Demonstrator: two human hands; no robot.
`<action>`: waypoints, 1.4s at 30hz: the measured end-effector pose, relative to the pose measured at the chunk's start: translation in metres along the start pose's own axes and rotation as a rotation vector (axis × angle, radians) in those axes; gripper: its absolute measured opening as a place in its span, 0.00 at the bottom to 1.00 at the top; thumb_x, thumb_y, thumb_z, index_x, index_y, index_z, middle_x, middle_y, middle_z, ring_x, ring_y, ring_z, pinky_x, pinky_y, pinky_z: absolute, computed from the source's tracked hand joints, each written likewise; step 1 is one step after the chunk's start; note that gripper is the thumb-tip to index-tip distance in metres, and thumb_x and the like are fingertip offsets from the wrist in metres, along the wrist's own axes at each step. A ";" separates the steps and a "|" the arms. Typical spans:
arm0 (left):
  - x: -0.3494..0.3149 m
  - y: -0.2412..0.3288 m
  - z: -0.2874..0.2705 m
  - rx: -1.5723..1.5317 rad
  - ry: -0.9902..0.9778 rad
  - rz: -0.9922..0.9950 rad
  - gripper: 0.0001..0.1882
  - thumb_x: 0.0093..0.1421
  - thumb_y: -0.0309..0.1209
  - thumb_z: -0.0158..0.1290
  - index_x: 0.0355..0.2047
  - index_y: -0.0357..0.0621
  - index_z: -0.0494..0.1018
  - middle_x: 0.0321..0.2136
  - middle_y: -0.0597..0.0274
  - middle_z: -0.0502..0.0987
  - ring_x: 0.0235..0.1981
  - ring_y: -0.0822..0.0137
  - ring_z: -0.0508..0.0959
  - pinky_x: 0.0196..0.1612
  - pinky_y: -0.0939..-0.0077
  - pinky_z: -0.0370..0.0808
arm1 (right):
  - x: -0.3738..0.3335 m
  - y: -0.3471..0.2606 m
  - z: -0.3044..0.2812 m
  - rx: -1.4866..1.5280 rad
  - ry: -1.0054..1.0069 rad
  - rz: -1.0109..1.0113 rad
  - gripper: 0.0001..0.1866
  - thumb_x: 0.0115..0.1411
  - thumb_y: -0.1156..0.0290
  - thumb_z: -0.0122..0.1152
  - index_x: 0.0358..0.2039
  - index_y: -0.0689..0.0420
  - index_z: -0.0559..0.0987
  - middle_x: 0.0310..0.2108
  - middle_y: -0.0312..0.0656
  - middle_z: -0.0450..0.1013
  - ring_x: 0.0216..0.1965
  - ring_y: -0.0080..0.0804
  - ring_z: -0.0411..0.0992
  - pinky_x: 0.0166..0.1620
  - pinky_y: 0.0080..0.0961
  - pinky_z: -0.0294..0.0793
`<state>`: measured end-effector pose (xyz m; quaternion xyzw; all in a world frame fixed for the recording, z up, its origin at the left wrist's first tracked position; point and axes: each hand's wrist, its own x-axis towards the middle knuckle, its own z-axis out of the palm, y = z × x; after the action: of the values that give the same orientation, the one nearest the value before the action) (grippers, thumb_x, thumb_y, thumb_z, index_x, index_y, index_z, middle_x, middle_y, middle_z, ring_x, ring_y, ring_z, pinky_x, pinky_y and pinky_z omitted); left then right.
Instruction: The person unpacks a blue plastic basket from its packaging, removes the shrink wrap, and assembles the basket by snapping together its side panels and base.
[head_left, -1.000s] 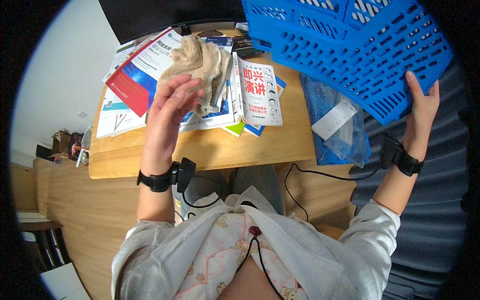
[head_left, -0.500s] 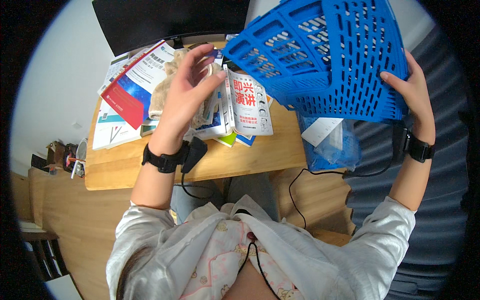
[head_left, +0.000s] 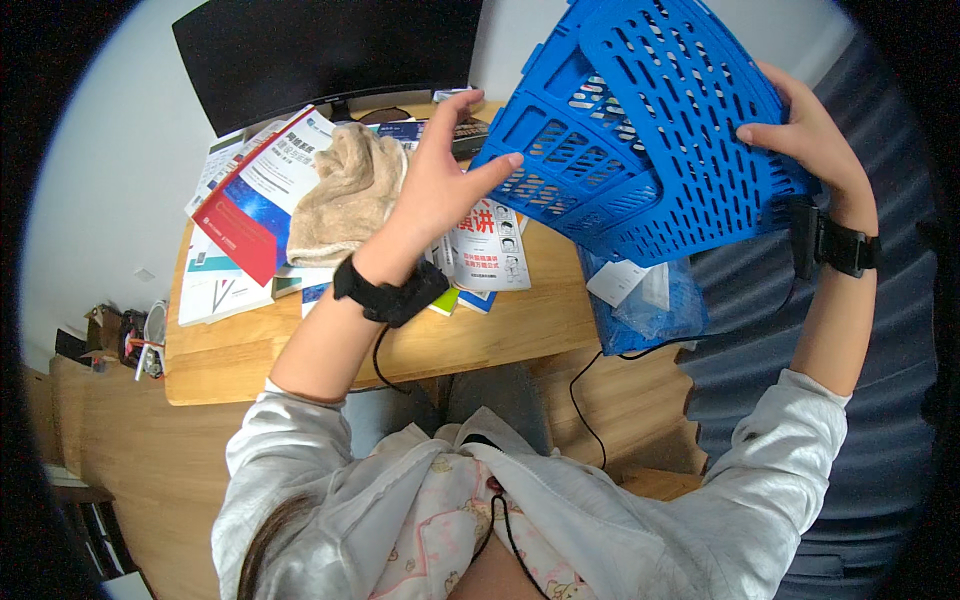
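Note:
A blue plastic basket (head_left: 690, 150) with slotted walls is held up tilted above the right end of the desk. My right hand (head_left: 808, 135) grips its right side, thumb on the near wall and the other fingers hidden behind. At the basket's left edge my left hand (head_left: 450, 180) has thumb and fingers spread apart, holding nothing. Its thumb tip overlaps the basket's edge; whether they touch I cannot tell. Beneath and left of that hand lies a tan fluffy cloth (head_left: 350, 195) on several books. A book with red characters on a white cover (head_left: 488, 262) is partly hidden by my left hand.
A black monitor (head_left: 330, 60) stands at the back of the wooden desk (head_left: 470, 338). Right of the desk, a blue container (head_left: 655, 335) holds plastic wrap and white paper. A black cable (head_left: 577, 400) hangs near it. Dark curtains (head_left: 790, 420) cover the right side.
My left hand has moved right, away from the tan cloth and up to the basket's edge. The basket has turned more upright in my right hand.

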<state>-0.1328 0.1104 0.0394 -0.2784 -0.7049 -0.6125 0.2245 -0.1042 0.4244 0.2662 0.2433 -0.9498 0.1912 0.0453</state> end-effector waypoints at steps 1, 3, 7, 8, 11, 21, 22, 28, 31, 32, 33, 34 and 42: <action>-0.003 0.001 0.007 -0.030 0.041 0.046 0.38 0.48 0.34 0.62 0.56 0.40 0.57 0.53 0.46 0.62 0.56 0.54 0.62 0.57 0.64 0.61 | 0.001 0.002 0.000 -0.012 0.008 0.014 0.41 0.47 0.60 0.68 0.59 0.60 0.60 0.48 0.50 0.69 0.46 0.37 0.71 0.51 0.30 0.70; -0.011 0.003 0.017 -0.060 0.074 0.064 0.31 0.49 0.28 0.59 0.53 0.40 0.59 0.50 0.51 0.63 0.53 0.59 0.64 0.55 0.68 0.63 | 0.001 0.006 -0.002 -0.036 0.019 0.044 0.41 0.47 0.60 0.68 0.59 0.60 0.60 0.48 0.50 0.69 0.46 0.36 0.71 0.50 0.29 0.70; -0.031 0.003 0.026 -0.268 0.089 -0.128 0.23 0.53 0.24 0.55 0.49 0.41 0.63 0.44 0.59 0.69 0.47 0.68 0.69 0.50 0.75 0.67 | -0.020 0.023 0.003 0.152 0.221 0.016 0.32 0.49 0.69 0.66 0.54 0.62 0.66 0.42 0.44 0.73 0.41 0.27 0.72 0.47 0.25 0.72; -0.036 0.003 0.025 -0.396 0.034 -0.255 0.22 0.53 0.24 0.55 0.48 0.41 0.64 0.41 0.60 0.71 0.45 0.70 0.71 0.48 0.76 0.68 | -0.026 0.027 0.006 0.207 0.267 0.121 0.32 0.49 0.68 0.66 0.54 0.63 0.66 0.42 0.44 0.73 0.40 0.27 0.73 0.45 0.25 0.73; -0.047 0.003 0.026 -0.496 -0.305 -0.474 0.15 0.63 0.34 0.46 0.46 0.39 0.68 0.36 0.65 0.75 0.39 0.76 0.74 0.44 0.82 0.69 | -0.041 0.045 0.034 0.429 0.504 0.259 0.27 0.50 0.69 0.66 0.49 0.64 0.69 0.41 0.43 0.74 0.38 0.27 0.73 0.44 0.25 0.73; -0.054 0.016 0.041 -0.690 -0.411 -0.845 0.26 0.64 0.44 0.42 0.55 0.39 0.59 0.46 0.58 0.71 0.46 0.67 0.72 0.45 0.78 0.71 | -0.047 0.049 0.178 1.116 0.849 0.203 0.23 0.56 0.73 0.59 0.52 0.61 0.67 0.47 0.43 0.70 0.45 0.32 0.69 0.50 0.28 0.68; -0.052 0.016 0.042 -0.772 -0.381 -0.772 0.25 0.64 0.42 0.45 0.56 0.40 0.59 0.48 0.60 0.69 0.47 0.70 0.71 0.45 0.80 0.70 | -0.045 0.043 0.191 1.203 0.867 0.202 0.22 0.55 0.74 0.59 0.51 0.61 0.67 0.47 0.43 0.70 0.44 0.31 0.70 0.48 0.28 0.69; -0.047 0.016 0.054 -0.830 -0.095 -0.574 0.22 0.60 0.35 0.50 0.53 0.41 0.62 0.48 0.63 0.71 0.43 0.75 0.72 0.42 0.81 0.70 | -0.049 0.014 0.247 1.470 0.797 0.196 0.26 0.59 0.68 0.55 0.57 0.57 0.60 0.52 0.44 0.65 0.51 0.36 0.65 0.52 0.34 0.67; -0.046 0.011 0.059 -0.803 -0.013 -0.594 0.22 0.57 0.29 0.53 0.52 0.42 0.62 0.44 0.63 0.73 0.41 0.74 0.74 0.39 0.80 0.72 | -0.051 0.011 0.265 1.542 0.815 0.238 0.27 0.59 0.66 0.55 0.58 0.55 0.59 0.53 0.44 0.63 0.52 0.37 0.64 0.53 0.36 0.67; -0.046 0.009 0.060 -0.776 -0.012 -0.635 0.22 0.57 0.27 0.53 0.51 0.42 0.61 0.43 0.63 0.74 0.39 0.74 0.74 0.37 0.82 0.72 | -0.055 0.013 0.270 1.547 0.813 0.249 0.27 0.59 0.66 0.55 0.58 0.55 0.59 0.54 0.44 0.63 0.53 0.38 0.64 0.53 0.37 0.67; -0.047 0.006 0.061 -0.761 -0.014 -0.652 0.21 0.57 0.25 0.53 0.51 0.42 0.61 0.41 0.63 0.74 0.37 0.75 0.74 0.35 0.83 0.72 | -0.060 0.014 0.275 1.550 0.814 0.263 0.28 0.59 0.65 0.56 0.58 0.54 0.59 0.54 0.45 0.62 0.53 0.38 0.64 0.53 0.37 0.67; -0.046 0.002 0.063 -0.760 -0.008 -0.685 0.20 0.56 0.25 0.53 0.49 0.45 0.61 0.39 0.65 0.75 0.33 0.78 0.74 0.27 0.88 0.69 | -0.064 0.016 0.281 1.622 0.849 0.285 0.26 0.59 0.70 0.56 0.57 0.56 0.60 0.53 0.41 0.64 0.52 0.35 0.65 0.52 0.35 0.67; -0.061 -0.016 0.079 -0.765 0.007 -0.820 0.18 0.56 0.23 0.53 0.46 0.43 0.62 0.34 0.65 0.75 0.25 0.80 0.73 0.19 0.90 0.62 | -0.099 0.023 0.313 1.625 0.805 0.554 0.30 0.58 0.68 0.58 0.59 0.54 0.57 0.55 0.39 0.62 0.53 0.35 0.62 0.54 0.35 0.65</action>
<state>-0.0955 0.1799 -0.0243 -0.0409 -0.4822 -0.8627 -0.1469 -0.0266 0.3666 -0.0481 -0.1180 -0.4629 0.8674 0.1392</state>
